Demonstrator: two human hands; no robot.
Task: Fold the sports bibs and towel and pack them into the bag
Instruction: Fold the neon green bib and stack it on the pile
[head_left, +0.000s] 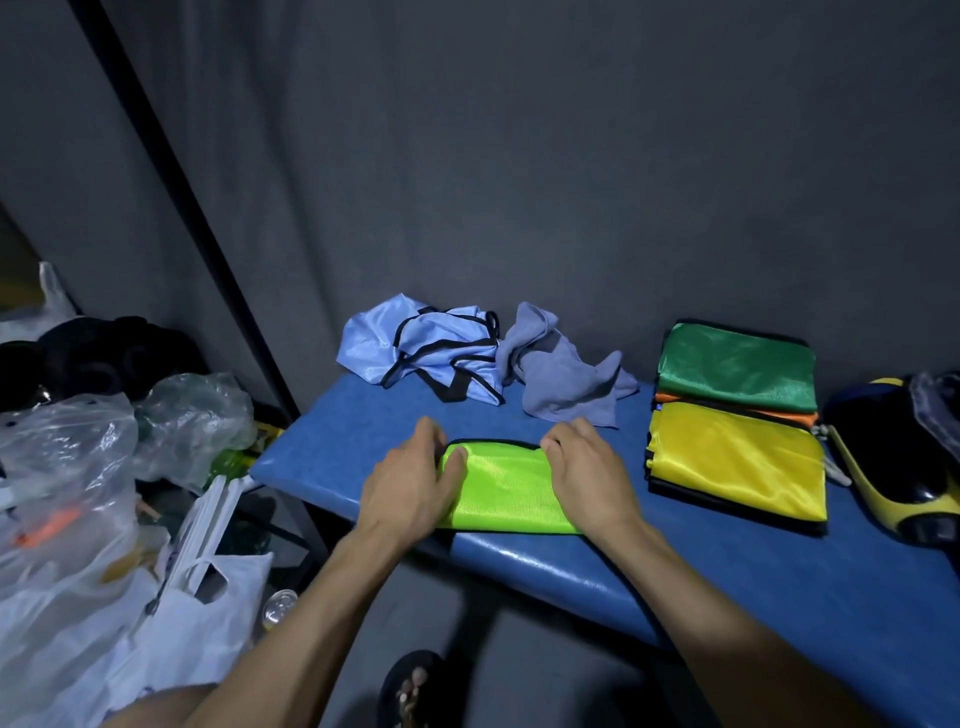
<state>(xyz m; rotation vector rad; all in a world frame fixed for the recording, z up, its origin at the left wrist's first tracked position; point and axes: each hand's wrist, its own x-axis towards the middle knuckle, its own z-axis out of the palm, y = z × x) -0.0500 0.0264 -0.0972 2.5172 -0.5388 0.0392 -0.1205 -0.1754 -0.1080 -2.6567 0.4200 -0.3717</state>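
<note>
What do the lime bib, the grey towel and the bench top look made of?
Lime bib: shiny synthetic mesh, judging by its sheen. Grey towel: matte soft cloth, possibly microfibre; no glare. Bench top: blue vinyl-like padding, glossy highlights along its rounded edge.

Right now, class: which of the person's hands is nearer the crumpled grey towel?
Right. The right hand lies just in front of the towel; the left hand sits further left, on the lime bib.

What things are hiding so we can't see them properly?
- Head view: yellow and black bag, cut off by the right edge.
- Orange folded bib, only a strip shows between the green folded bib and yellow folded bib.
- Lime green folded bib, ends covered by left hand and right hand.
</note>
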